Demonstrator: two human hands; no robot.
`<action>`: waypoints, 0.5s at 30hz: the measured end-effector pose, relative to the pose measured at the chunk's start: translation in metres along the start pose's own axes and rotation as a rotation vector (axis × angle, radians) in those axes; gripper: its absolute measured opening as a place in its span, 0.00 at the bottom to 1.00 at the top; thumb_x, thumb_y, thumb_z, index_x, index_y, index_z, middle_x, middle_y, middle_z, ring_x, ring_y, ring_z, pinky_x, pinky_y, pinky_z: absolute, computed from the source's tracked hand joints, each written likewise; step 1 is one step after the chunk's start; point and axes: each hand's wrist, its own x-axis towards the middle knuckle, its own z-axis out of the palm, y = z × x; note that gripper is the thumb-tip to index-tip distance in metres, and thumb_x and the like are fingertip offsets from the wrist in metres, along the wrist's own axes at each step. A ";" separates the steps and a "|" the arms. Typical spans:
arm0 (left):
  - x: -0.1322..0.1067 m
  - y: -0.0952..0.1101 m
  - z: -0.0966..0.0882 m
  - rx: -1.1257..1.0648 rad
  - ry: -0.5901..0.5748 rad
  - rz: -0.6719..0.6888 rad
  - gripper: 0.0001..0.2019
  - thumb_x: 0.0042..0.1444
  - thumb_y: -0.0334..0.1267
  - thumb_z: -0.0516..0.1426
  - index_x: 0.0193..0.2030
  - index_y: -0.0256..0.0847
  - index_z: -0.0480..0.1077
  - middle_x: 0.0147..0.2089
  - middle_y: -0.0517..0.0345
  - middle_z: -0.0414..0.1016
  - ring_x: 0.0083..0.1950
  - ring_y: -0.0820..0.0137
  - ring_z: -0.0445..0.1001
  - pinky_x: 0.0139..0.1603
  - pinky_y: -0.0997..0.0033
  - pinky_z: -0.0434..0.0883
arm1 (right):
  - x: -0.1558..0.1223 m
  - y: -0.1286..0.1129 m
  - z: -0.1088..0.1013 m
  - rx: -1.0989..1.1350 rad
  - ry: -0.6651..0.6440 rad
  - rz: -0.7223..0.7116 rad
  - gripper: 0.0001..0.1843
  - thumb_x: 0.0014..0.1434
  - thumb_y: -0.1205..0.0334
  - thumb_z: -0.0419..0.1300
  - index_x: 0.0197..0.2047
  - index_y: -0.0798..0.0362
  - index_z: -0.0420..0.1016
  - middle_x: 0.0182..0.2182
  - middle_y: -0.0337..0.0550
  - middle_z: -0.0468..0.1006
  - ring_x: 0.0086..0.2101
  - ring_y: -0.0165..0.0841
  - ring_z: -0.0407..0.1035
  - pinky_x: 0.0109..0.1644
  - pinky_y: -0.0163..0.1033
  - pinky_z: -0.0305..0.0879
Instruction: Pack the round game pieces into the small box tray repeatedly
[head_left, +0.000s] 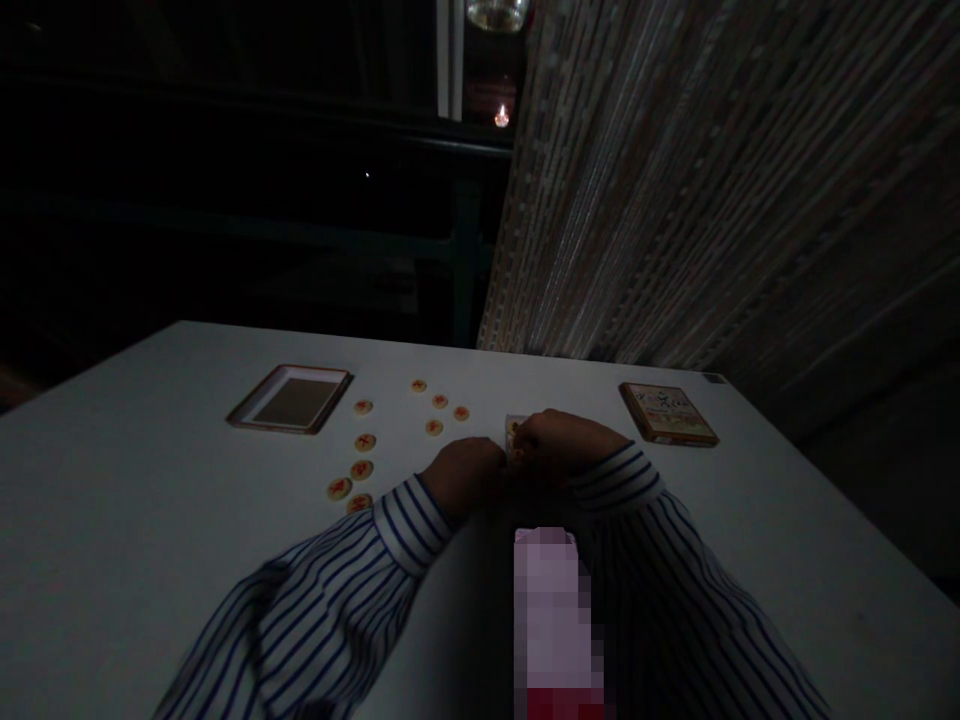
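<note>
Between my two hands is a small clear plastic case with xiangqi pieces in it, partly covered by my fingers. My left hand is closed at the case's left side. Curled over its right side is my right hand, its fingertips down at the pieces; whether they pinch one is hidden. To the left, several round xiangqi pieces with red characters lie scattered on the white table. A small group of them, including one piece, lies just beyond my left hand.
An open shallow box part lies at the left back. A printed box lid rests at the right back. A lit phone, its screen blurred, is below my hands. A string curtain hangs behind the table's far edge.
</note>
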 end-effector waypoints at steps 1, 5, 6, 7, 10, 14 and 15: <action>0.000 0.000 0.000 0.000 0.004 0.005 0.13 0.51 0.42 0.50 0.30 0.38 0.72 0.30 0.50 0.74 0.31 0.66 0.72 0.28 0.71 0.64 | 0.000 0.000 0.000 0.000 0.003 -0.008 0.14 0.48 0.60 0.54 0.38 0.52 0.75 0.33 0.46 0.77 0.30 0.32 0.69 0.28 0.32 0.57; 0.000 -0.001 0.001 -0.005 0.007 0.019 0.12 0.50 0.41 0.50 0.30 0.38 0.72 0.30 0.50 0.74 0.31 0.67 0.72 0.27 0.72 0.63 | 0.000 0.001 0.000 -0.013 0.012 -0.029 0.13 0.48 0.61 0.54 0.37 0.51 0.75 0.32 0.45 0.77 0.30 0.31 0.69 0.29 0.32 0.57; 0.001 -0.001 0.001 -0.005 0.003 0.016 0.13 0.50 0.42 0.50 0.29 0.37 0.72 0.30 0.50 0.74 0.30 0.67 0.71 0.27 0.72 0.63 | 0.000 0.001 0.000 -0.010 0.006 -0.027 0.13 0.48 0.61 0.54 0.37 0.51 0.75 0.32 0.45 0.77 0.29 0.31 0.69 0.29 0.32 0.57; 0.001 -0.002 0.001 -0.002 0.000 0.012 0.13 0.50 0.42 0.50 0.29 0.37 0.72 0.29 0.50 0.73 0.29 0.67 0.71 0.26 0.72 0.63 | 0.000 0.000 0.000 -0.005 0.001 -0.023 0.13 0.48 0.61 0.55 0.37 0.51 0.75 0.32 0.45 0.77 0.29 0.31 0.69 0.29 0.32 0.57; 0.001 -0.001 0.002 0.007 0.004 0.004 0.13 0.51 0.42 0.50 0.29 0.37 0.72 0.29 0.50 0.73 0.30 0.67 0.71 0.27 0.72 0.64 | 0.000 -0.001 -0.001 0.014 -0.003 0.007 0.13 0.48 0.62 0.55 0.38 0.52 0.75 0.32 0.46 0.77 0.30 0.31 0.69 0.28 0.31 0.57; 0.000 0.000 0.000 0.022 -0.001 0.005 0.13 0.51 0.41 0.49 0.30 0.37 0.72 0.31 0.49 0.74 0.33 0.66 0.72 0.30 0.71 0.65 | -0.001 0.000 -0.002 0.003 0.011 0.022 0.15 0.49 0.61 0.54 0.40 0.51 0.74 0.35 0.47 0.76 0.32 0.33 0.70 0.31 0.33 0.58; 0.000 0.000 -0.001 0.024 -0.004 0.006 0.13 0.52 0.41 0.49 0.30 0.37 0.72 0.31 0.49 0.74 0.33 0.66 0.72 0.30 0.71 0.65 | -0.002 0.001 -0.003 -0.001 0.020 0.017 0.16 0.49 0.61 0.53 0.41 0.51 0.74 0.35 0.47 0.76 0.33 0.34 0.70 0.31 0.34 0.58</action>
